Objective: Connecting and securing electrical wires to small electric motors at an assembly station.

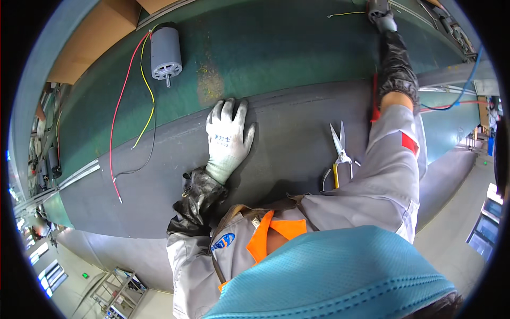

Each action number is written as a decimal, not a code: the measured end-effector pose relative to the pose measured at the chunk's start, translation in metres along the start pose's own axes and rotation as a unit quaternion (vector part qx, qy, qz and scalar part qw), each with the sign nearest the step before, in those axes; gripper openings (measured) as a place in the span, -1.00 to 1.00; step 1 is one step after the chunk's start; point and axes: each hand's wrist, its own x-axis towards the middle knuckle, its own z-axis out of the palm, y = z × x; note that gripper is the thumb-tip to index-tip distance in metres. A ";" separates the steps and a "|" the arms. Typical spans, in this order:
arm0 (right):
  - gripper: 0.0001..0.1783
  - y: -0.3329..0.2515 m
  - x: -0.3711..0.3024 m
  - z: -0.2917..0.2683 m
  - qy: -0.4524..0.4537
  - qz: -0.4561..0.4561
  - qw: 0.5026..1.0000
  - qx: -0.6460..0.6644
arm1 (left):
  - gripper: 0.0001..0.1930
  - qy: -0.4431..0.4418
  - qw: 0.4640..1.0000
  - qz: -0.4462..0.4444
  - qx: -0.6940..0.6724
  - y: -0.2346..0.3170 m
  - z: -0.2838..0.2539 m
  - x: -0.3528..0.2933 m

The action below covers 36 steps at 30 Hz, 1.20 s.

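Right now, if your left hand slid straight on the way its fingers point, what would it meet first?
No standing object shows: the left hand would cross the green surface, perhaps skimming the patch of yellowish specks. The nearer grey motor lies left of that line.

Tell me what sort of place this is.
Probably a motor workshop or assembly line: a grey motor with loose wires on the green surface, another motor at the right hand, and scissors on the dark grey mat.

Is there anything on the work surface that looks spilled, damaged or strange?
Yes: a yellowish speckled patch marks the green surface, just beyond the left hand. It breaks the plainer green; I cannot tell if debris or wear.
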 end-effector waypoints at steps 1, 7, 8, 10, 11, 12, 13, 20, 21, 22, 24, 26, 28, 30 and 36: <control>-0.20 -0.031 -0.020 0.024 0.029 0.019 0.998 0.056 | -0.34 0.004 1.000 -0.007 0.010 -0.001 -0.001 -0.002; -0.67 -0.149 -0.164 -0.001 -0.070 0.147 0.804 0.572 | -0.45 0.083 0.995 0.033 -0.035 0.000 0.004 0.003; -0.63 -0.174 -0.196 -0.024 -0.257 0.227 0.681 0.648 | -0.51 0.123 0.990 0.031 -0.054 -0.007 0.006 -0.001; -0.77 -0.274 -0.284 -0.102 -0.318 0.085 0.764 0.555 | -0.62 0.201 0.971 -0.015 -0.125 -0.022 0.011 -0.014; -0.78 -0.284 -0.303 -0.150 -0.426 0.108 0.707 0.554 | -0.68 0.227 0.953 -0.016 -0.201 -0.017 0.012 -0.007; -0.78 -0.293 -0.323 -0.184 -0.422 0.116 0.709 0.553 | -0.69 0.213 0.944 -0.045 -0.248 -0.010 0.013 -0.002; -0.72 -0.316 -0.350 -0.197 -0.461 0.085 0.724 0.505 | -0.67 0.188 0.877 -0.135 -0.421 -0.006 0.008 -0.002; -0.08 -0.443 -0.519 -0.281 -0.665 -0.060 0.724 0.169 | -0.54 0.240 0.541 -0.351 -0.726 0.001 -0.059 -0.100; -0.05 -0.426 -0.541 -0.266 -0.569 -0.174 0.772 0.224 | -0.49 0.182 0.630 -0.313 -0.687 0.004 -0.078 -0.115; -0.03 -0.409 -0.567 -0.249 -0.460 -0.288 0.793 0.277 | -0.49 0.129 0.543 -0.369 -0.743 0.000 -0.090 -0.130; -0.01 -0.405 -0.594 -0.247 -0.474 -0.292 0.784 0.276 | -0.57 0.001 0.984 -0.011 -0.176 -0.036 -0.108 -0.162; -0.04 -0.393 -0.614 -0.238 -0.478 -0.341 0.784 0.202 | -0.58 -0.051 0.902 -0.164 -0.397 -0.040 -0.123 -0.180; -0.19 -0.394 -0.604 -0.241 -0.385 -0.425 0.767 0.288 | -0.59 -0.084 0.748 -0.293 -0.589 -0.038 -0.141 -0.182; -0.50 -0.409 -0.589 -0.253 -0.232 -0.447 0.801 0.325 | -0.60 -0.187 0.744 -0.377 -0.520 -0.033 -0.161 -0.170; -0.17 -0.471 -0.552 -0.185 -0.260 -0.553 0.737 0.289 | -0.53 -0.253 0.744 -0.447 -0.428 -0.060 -0.159 -0.185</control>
